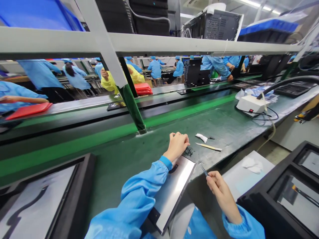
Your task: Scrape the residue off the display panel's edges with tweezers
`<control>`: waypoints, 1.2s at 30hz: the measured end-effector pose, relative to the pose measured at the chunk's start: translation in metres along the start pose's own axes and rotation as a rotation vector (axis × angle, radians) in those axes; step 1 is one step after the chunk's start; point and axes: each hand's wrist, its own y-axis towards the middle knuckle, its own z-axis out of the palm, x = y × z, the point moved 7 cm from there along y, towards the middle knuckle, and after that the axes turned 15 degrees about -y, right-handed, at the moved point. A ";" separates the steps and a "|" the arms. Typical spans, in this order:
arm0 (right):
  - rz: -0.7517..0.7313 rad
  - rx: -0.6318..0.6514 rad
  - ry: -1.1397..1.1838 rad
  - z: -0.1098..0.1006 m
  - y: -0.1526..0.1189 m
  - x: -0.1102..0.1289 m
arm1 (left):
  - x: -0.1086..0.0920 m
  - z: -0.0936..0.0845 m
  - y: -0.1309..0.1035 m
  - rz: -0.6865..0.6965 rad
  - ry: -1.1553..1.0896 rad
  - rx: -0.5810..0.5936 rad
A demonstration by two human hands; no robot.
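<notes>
My right hand (220,191) is closed round metal tweezers (205,171), whose tips point up and left beside the panel's right edge. A silver-backed flat panel (171,199), seemingly a display, lies tilted across the bench edge below my left forearm. My left hand (176,146) is over the panel's far end, its fingers curled downward; what they hold, if anything, is hidden. Right beside those fingers sits a small heap of black scraps (188,151). Farther right on the green bench lie a craft knife with a pale handle (209,146) and a crumpled white wipe (201,137).
Black foam trays with panels stand at left (84,186) and right (264,202). A white box with a red switch (251,104) and a black hose is on the bench. A green post (132,106) rises to a shelf. Several co-workers in blue are beyond.
</notes>
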 end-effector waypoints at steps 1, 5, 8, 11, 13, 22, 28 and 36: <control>0.000 -0.006 -0.012 -0.001 -0.002 -0.002 | 0.001 0.002 0.001 0.007 0.011 0.026; -0.024 -0.041 -0.093 -0.008 -0.015 -0.002 | 0.003 -0.008 -0.011 0.040 0.027 0.080; -0.067 0.030 -0.202 0.000 -0.030 0.006 | 0.000 -0.025 -0.041 0.064 0.035 0.097; -0.171 0.134 -0.324 0.017 -0.046 0.015 | -0.002 -0.033 -0.087 0.081 0.043 0.126; -0.287 0.157 -0.399 0.028 -0.057 0.021 | -0.005 -0.031 -0.122 0.134 0.065 0.140; -0.534 0.100 -0.576 0.054 -0.083 0.033 | -0.006 0.004 -0.245 0.244 0.031 0.128; -0.486 0.021 -0.600 0.054 -0.083 0.034 | -0.004 0.017 -0.259 0.259 0.086 0.064; -0.545 -0.053 -0.629 0.057 -0.085 0.045 | -0.003 0.022 -0.260 0.299 0.112 -0.034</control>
